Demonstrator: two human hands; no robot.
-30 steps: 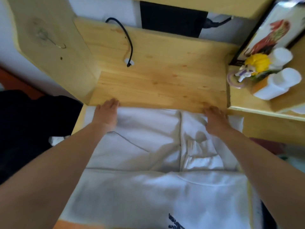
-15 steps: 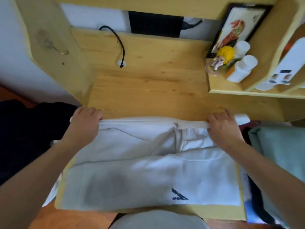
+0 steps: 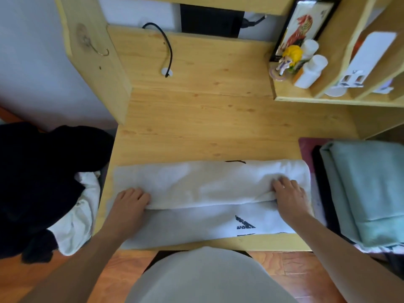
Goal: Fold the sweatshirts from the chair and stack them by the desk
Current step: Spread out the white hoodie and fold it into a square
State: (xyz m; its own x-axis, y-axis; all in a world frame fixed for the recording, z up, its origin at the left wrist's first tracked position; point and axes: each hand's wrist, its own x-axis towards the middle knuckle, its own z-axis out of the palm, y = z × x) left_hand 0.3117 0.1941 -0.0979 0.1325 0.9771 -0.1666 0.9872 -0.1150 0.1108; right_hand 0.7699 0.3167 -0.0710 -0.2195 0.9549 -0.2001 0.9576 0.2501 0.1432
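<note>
A white sweatshirt (image 3: 209, 193) is laid across the near edge of a pale wooden desk (image 3: 207, 119), its far half doubled over toward the person so that a dark printed logo (image 3: 244, 223) is left showing on the lower layer. The folded edge is gripped at its left end by the left hand (image 3: 131, 203) and at its right end by the right hand (image 3: 288, 196), the fingers of each curled over the upper layer; the two hands are held well apart. The rest of the desktop is seen as bare knotty pine, with a black cable (image 3: 162, 44) running into a grommet near the back wall. A wooden side panel carrying a metal hook (image 3: 96, 48) rises at the left. At the right, a shelf unit (image 3: 341, 92) holds a framed picture (image 3: 303, 25), a small yellow-haired figurine (image 3: 288, 59) and white bottles (image 3: 310, 71). Dark and white garments (image 3: 43, 182) are heaped to the left of the desk, and a folded pale green garment (image 3: 367, 189) lies just beside its right end. Reddish wooden flooring (image 3: 295, 272) is visible below the desk edge.
</note>
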